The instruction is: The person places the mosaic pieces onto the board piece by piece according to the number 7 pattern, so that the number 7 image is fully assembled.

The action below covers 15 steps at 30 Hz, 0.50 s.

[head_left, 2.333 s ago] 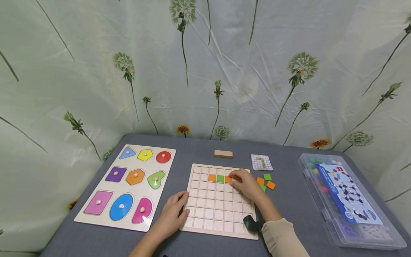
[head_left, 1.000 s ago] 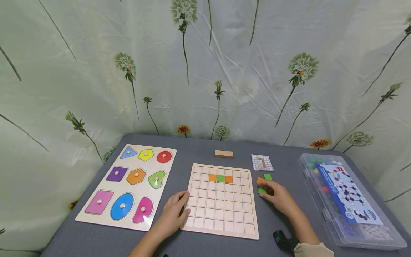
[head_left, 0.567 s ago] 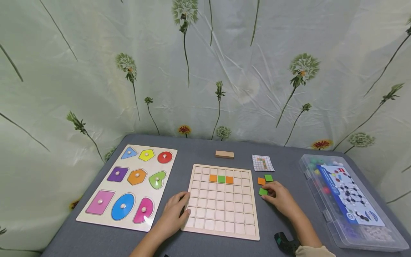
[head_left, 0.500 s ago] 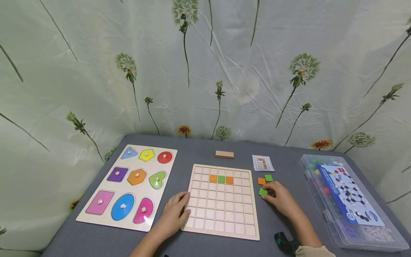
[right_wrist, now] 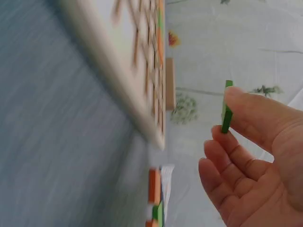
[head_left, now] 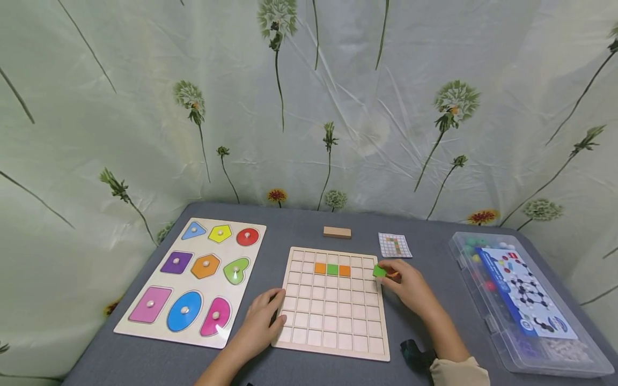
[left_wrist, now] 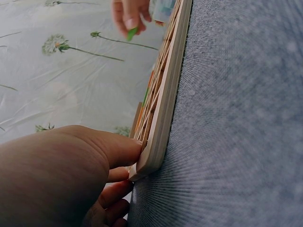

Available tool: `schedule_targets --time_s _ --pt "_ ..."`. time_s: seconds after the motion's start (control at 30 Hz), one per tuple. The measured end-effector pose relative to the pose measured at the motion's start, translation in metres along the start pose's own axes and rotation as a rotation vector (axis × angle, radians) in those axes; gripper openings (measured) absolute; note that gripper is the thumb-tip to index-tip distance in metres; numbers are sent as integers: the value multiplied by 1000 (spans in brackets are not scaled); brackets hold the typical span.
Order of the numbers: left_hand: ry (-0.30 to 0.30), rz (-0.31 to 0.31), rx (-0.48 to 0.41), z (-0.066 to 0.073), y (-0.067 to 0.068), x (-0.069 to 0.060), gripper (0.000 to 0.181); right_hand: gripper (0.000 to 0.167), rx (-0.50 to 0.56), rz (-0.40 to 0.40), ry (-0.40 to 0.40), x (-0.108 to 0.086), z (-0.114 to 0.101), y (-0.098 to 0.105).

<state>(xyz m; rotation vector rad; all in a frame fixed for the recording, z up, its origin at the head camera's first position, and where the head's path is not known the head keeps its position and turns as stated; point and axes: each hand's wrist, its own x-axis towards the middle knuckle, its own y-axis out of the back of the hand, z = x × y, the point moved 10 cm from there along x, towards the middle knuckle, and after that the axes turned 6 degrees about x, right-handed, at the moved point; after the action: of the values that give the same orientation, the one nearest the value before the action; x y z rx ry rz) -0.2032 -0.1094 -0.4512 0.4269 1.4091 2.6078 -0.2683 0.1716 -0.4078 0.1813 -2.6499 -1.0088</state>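
Note:
My right hand [head_left: 409, 287] pinches a green square tile [head_left: 379, 271] over the right edge of the wooden grid board [head_left: 333, 350]; in the right wrist view the tile [right_wrist: 227, 106] stands on edge between thumb and fingers, off the table. On the board, an orange tile [head_left: 320, 268], a green tile [head_left: 332, 269] and another orange tile [head_left: 345, 271] lie side by side in the second row. My left hand [head_left: 258, 324] grips the board's left edge, thumb on top, as the left wrist view shows. Loose tiles [right_wrist: 154, 186] beyond the board are partly hidden behind my right hand in the head view.
A shape puzzle board with knobbed pieces [head_left: 182, 335] lies at the left. Behind the grid board are a wooden block [head_left: 337, 232] and a small pattern card [head_left: 395, 245]. At the right sits a clear plastic box [head_left: 536, 358] with a blue booklet [head_left: 526, 292] on it.
My right hand has picked up the green tile from the table and moved it left and away from me, to the board's right edge. My left hand has stayed in place.

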Motion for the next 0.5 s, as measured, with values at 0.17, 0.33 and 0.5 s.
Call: schedule_targets --time_s 0.17,0.33,0.5 --pt "0 4 1 -1 0 0 49 31 92 -16 47 11 -19 -13" --pt "-1 5 5 -1 0 0 49 33 145 -74 38 17 -23 -33" --pt "-4 -1 9 -2 -2 0 50 33 183 -128 -15 18 -16 -52"
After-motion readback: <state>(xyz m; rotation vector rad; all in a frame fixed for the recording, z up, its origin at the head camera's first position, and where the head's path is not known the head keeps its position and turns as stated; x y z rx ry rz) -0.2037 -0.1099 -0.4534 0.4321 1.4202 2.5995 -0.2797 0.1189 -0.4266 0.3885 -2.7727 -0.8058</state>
